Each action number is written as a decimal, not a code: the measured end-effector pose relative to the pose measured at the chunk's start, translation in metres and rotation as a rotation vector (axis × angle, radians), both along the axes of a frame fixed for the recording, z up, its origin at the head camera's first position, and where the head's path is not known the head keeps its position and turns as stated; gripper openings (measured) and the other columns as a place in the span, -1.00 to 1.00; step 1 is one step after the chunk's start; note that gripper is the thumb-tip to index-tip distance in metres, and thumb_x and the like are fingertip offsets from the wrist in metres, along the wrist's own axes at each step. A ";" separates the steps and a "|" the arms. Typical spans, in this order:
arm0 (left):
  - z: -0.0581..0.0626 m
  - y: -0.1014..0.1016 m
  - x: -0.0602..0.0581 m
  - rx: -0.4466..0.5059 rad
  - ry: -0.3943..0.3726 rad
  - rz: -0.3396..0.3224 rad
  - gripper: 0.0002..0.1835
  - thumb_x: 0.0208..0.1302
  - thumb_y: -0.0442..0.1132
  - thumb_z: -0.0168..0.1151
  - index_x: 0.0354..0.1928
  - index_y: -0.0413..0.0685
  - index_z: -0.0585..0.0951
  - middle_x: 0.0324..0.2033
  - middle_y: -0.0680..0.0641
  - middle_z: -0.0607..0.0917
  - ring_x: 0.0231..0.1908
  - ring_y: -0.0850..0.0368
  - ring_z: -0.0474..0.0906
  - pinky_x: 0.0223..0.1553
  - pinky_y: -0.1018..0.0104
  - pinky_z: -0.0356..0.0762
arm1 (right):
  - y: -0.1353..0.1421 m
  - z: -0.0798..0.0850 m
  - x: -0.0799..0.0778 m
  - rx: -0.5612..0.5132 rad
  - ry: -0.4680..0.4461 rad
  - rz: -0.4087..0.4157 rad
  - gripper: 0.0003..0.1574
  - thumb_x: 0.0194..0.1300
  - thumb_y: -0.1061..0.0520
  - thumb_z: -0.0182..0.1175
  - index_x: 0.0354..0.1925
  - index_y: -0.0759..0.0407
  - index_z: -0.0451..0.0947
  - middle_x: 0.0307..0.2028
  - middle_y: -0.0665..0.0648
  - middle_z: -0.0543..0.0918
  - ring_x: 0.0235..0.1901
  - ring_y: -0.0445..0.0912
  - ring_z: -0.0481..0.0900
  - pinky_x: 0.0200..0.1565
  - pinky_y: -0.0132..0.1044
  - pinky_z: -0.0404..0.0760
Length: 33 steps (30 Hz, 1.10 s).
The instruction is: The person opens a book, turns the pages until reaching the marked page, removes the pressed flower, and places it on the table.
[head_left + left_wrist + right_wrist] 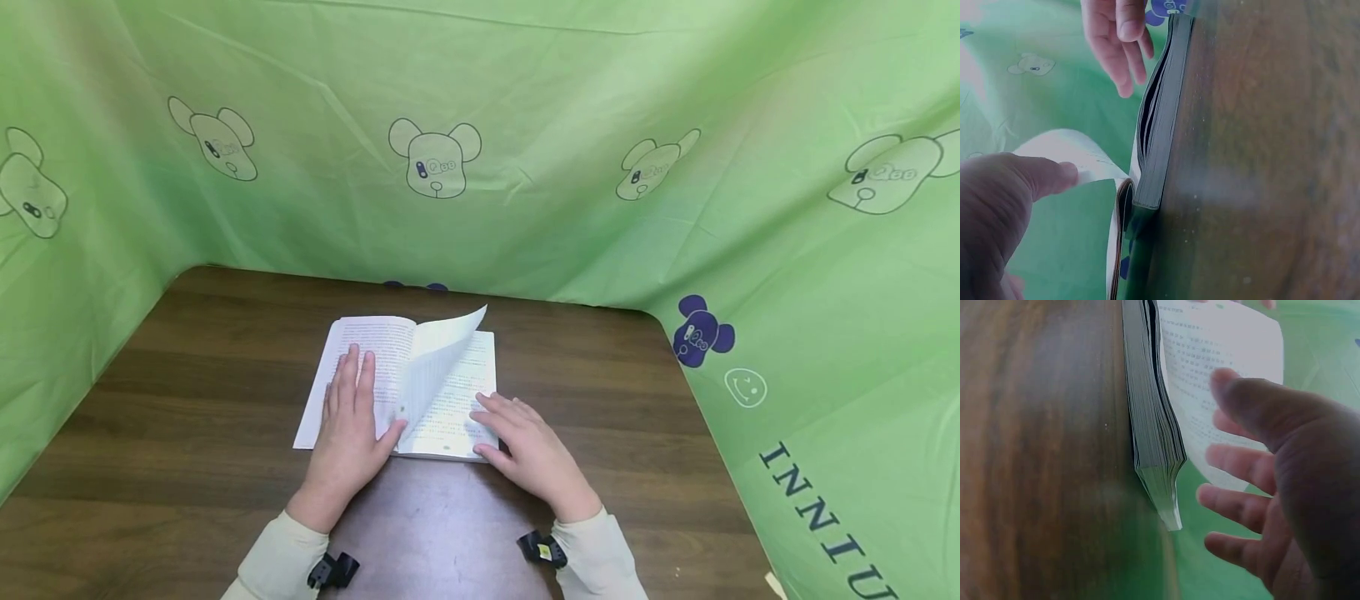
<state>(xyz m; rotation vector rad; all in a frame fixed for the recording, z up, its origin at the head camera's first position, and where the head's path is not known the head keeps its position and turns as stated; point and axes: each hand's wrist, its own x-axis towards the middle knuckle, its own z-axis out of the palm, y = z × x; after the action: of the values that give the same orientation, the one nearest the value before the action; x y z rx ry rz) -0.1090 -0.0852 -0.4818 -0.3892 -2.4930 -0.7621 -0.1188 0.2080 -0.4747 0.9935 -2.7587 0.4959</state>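
An open book (450, 408) lies on the brown table, its left side much thinner than its right. One page (442, 358) stands lifted at a slant between the two sides, its top corner curling to the right. My left hand (348, 433) rests on the left page with straight fingers, the thumb reaching to the base of the raised page. My right hand (528, 446) hovers at the book's right edge, fingers spread and slightly bent. In the right wrist view a gap shows between those fingers and the page block (1154, 406), and they hold nothing.
A wooden table (187, 417) carries the book near its middle. Green cloth (525, 225) printed with bear faces hangs round the back and both sides. Black wrist cameras (542, 550) sit on both cuffs. A small pale object (776, 586) shows at the lower right edge.
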 end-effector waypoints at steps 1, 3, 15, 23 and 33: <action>0.000 0.000 0.000 -0.008 0.026 0.006 0.30 -0.02 -0.17 0.62 0.63 -0.17 -0.08 0.60 -0.34 -0.06 0.55 -0.37 -0.09 0.40 -0.43 0.06 | 0.000 0.000 0.000 0.010 -0.022 0.003 -0.41 0.37 -0.11 0.35 0.28 0.04 0.58 0.41 0.13 0.49 0.43 0.10 0.42 0.42 0.17 0.33; -0.001 -0.001 0.000 -0.023 0.059 0.013 0.31 -0.04 -0.18 0.62 0.63 -0.15 -0.08 0.60 -0.33 -0.12 0.56 -0.40 -0.17 0.38 -0.50 -0.02 | 0.000 0.000 0.001 0.030 -0.067 0.003 -0.36 0.36 -0.12 0.36 0.32 0.05 0.55 0.43 0.14 0.46 0.45 0.12 0.38 0.43 0.21 0.28; -0.001 -0.007 0.000 -0.114 0.002 -0.010 0.05 0.10 -0.24 0.37 0.63 -0.06 0.07 0.64 -0.22 -0.25 0.57 -0.43 -0.46 0.33 -0.63 -0.42 | 0.002 -0.002 0.004 0.074 -0.164 -0.039 -0.30 0.30 -0.21 0.38 0.32 0.01 0.57 0.46 0.07 0.44 0.50 0.04 0.31 0.45 0.25 0.22; -0.001 -0.007 0.001 -0.202 -0.181 -0.022 -0.05 0.15 -0.28 0.31 0.61 -0.01 0.17 0.65 -0.10 -0.07 0.59 -0.38 -0.36 0.33 -0.65 -0.41 | 0.002 -0.002 0.004 0.087 -0.190 -0.055 -0.30 0.31 -0.22 0.37 0.32 -0.02 0.58 0.46 0.05 0.43 0.51 0.02 0.29 0.46 0.24 0.21; -0.002 -0.003 0.005 -0.191 -0.442 -0.125 -0.31 0.34 -0.35 0.11 0.53 0.02 0.36 0.57 -0.04 0.23 0.58 -0.30 -0.05 0.43 -0.51 -0.11 | 0.002 -0.001 0.004 0.079 -0.162 -0.029 -0.35 0.31 -0.17 0.38 0.28 0.03 0.62 0.45 0.12 0.45 0.50 0.07 0.30 0.45 0.26 0.21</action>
<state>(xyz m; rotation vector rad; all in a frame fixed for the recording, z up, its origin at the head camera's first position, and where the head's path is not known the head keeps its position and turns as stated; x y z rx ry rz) -0.1037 -0.0887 -0.4837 -0.4921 -2.9938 -0.7220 -0.1153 0.2099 -0.4754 0.9695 -2.9527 0.4859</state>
